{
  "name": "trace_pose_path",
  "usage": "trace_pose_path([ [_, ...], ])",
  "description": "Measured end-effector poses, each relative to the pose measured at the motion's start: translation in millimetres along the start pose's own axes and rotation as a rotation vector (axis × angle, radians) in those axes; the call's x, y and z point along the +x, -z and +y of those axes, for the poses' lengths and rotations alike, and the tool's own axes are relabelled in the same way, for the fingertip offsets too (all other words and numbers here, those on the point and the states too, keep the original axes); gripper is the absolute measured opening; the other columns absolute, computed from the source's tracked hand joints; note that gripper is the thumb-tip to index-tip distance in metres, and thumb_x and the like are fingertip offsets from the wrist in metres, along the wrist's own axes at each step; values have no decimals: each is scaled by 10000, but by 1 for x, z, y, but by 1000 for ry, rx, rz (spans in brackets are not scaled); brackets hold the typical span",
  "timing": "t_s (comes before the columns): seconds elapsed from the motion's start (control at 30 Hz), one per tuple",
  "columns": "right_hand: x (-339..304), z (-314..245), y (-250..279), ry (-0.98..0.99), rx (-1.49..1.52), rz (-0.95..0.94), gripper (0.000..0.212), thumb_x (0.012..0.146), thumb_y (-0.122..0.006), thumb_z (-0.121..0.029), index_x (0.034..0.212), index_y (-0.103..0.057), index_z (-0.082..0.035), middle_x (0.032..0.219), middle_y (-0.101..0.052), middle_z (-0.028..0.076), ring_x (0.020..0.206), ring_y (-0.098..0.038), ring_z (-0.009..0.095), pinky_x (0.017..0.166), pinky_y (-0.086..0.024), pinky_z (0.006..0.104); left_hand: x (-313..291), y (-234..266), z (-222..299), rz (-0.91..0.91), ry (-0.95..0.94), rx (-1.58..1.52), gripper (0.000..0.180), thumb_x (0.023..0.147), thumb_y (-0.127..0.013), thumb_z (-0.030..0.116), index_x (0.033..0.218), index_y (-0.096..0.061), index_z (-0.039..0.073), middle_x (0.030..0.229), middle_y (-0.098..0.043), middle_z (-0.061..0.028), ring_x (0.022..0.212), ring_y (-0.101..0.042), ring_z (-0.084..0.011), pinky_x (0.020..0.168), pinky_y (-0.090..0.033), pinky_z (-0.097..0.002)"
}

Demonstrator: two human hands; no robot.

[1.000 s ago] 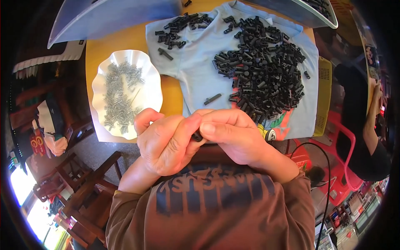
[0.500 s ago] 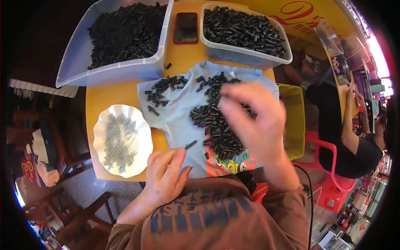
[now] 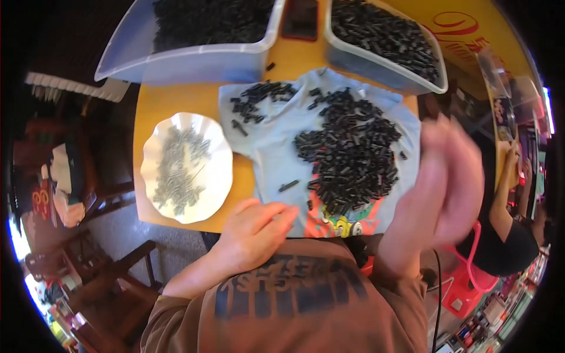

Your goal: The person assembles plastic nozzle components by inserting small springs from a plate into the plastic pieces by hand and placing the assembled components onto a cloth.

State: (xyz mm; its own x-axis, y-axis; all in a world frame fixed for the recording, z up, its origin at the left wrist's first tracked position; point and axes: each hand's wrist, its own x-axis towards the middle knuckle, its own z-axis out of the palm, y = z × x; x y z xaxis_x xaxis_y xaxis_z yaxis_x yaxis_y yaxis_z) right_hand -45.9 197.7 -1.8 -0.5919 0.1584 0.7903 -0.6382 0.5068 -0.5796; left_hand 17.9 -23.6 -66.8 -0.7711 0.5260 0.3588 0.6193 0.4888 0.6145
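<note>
**Left grip (image 3: 256,230) at the near edge of the cloth, right grip (image 3: 450,179) off to its right side**

Nearest, below both grips, is the person's brown top (image 3: 282,326). The left grip is half curled, its fingers close together; whether anything is in it cannot be told. The right grip is blurred by motion, so its opening, and anything it may hold, cannot be told either.

Just ahead of the left fingertips, one lone black piece (image 3: 289,186) lies slantwise on a pale blue T-shirt (image 3: 271,153) spread over the yellow-brown surface (image 3: 238,200). To the left of the left grip, a white plate (image 3: 222,170) with a wavy rim bears a loose mass of small silvery coils (image 3: 176,170). Between the two grips and farther ahead, a large heap of black pieces (image 3: 353,156) covers the T-shirt's right part, a colourful print (image 3: 356,228) showing at its near side. Beyond the left grip, a smaller cluster (image 3: 259,99) sits near the T-shirt's far edge.

Farther still, past both grips, stand two translucent bins filled with black pieces, a left bin (image 3: 235,62) and a right bin (image 3: 376,75), with a dark, red-edged flat device (image 3: 300,20) between them. Well right of the right grip, a person in black (image 3: 512,250) sits near a pinkish-red chair (image 3: 468,288).
</note>
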Motion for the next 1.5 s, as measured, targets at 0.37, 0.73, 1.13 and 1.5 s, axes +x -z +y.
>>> trace_pose_path([
  [0.37,-34,-66,0,-145,798,-681,83,775,-669,-126,821,-639,-62,868,-657,75,795,-618,226,671,-504,319,-7,-17,-5,-115,-147,-82,321,718,-615,79,1032,-616,11,951,-608,-78,709,-586,-177,674,-435,-331],
  [0.73,-13,-70,14,-20,791,-685,106,748,-664,-99,803,-679,-9,817,-669,121,753,-646,225,623,-538,331,-7,-25,-3,-56,-160,-100,353,621,-676,-13,971,-639,11,854,-627,-67,614,-544,-185,567,-406,-317],
  [1.13,-75,-38,41,-315,627,-284,58,846,-597,-161,825,-549,-136,773,-525,-2,651,-493,166,577,-396,277,33,-38,-20,-107,21,162,341,679,-710,44,1008,-623,24,874,-590,-79,736,-576,-242,657,-412,-360],
  [1.5,-89,18,32,-326,548,-97,170,733,-511,28,870,-607,-1,873,-620,148,596,-564,196,507,-441,301,48,-46,-24,-141,40,237,260,697,-700,64,945,-626,39,815,-584,-63,718,-575,-235,653,-414,-349],
])
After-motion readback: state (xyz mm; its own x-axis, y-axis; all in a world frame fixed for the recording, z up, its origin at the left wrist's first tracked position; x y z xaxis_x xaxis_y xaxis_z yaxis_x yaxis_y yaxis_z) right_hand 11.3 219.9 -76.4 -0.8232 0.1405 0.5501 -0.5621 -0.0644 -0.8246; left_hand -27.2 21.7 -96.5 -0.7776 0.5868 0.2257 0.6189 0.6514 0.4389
